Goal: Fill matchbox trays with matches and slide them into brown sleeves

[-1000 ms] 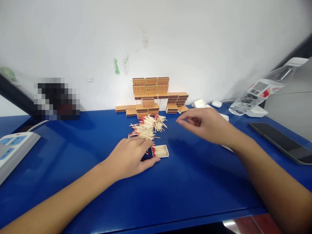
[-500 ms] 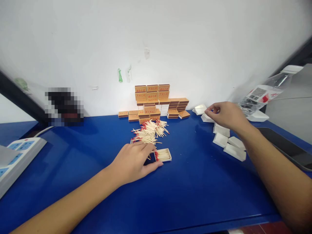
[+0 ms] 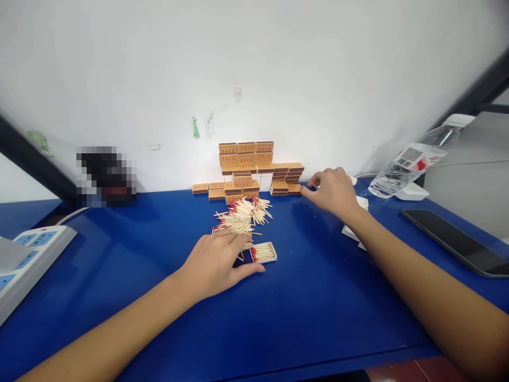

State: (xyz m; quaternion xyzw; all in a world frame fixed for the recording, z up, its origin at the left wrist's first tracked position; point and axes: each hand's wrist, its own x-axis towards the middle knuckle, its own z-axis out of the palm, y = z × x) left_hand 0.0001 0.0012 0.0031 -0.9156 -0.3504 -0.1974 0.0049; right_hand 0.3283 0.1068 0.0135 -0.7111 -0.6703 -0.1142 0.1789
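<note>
My left hand (image 3: 217,260) rests on the table with thumb and fingers apart around the left end of a white matchbox tray (image 3: 264,253), which is filled with red-headed matches. Its fingertips lie close to the tray's sides. Behind this hand spreads a loose pile of matches (image 3: 240,217). My right hand (image 3: 332,191) reaches to an orange matchbox (image 3: 294,189) at the right end of the stacked matchboxes (image 3: 246,159). Thumb and index finger meet the box's right end, part of which they hide. White empty trays (image 3: 361,202) are mostly hidden under my right hand and forearm.
A clear plastic bottle (image 3: 409,159) leans at the right, beside a white object (image 3: 413,192). In front of them lies a dark phone (image 3: 453,241). A power strip (image 3: 35,244) sits at the left edge. The white wall stands right behind the matchboxes.
My right hand has moved left from above the white trays to the rightmost matchbox, which now sits straighter beside the stack. My left hand has stayed around the filled tray. The view has shifted slightly.
</note>
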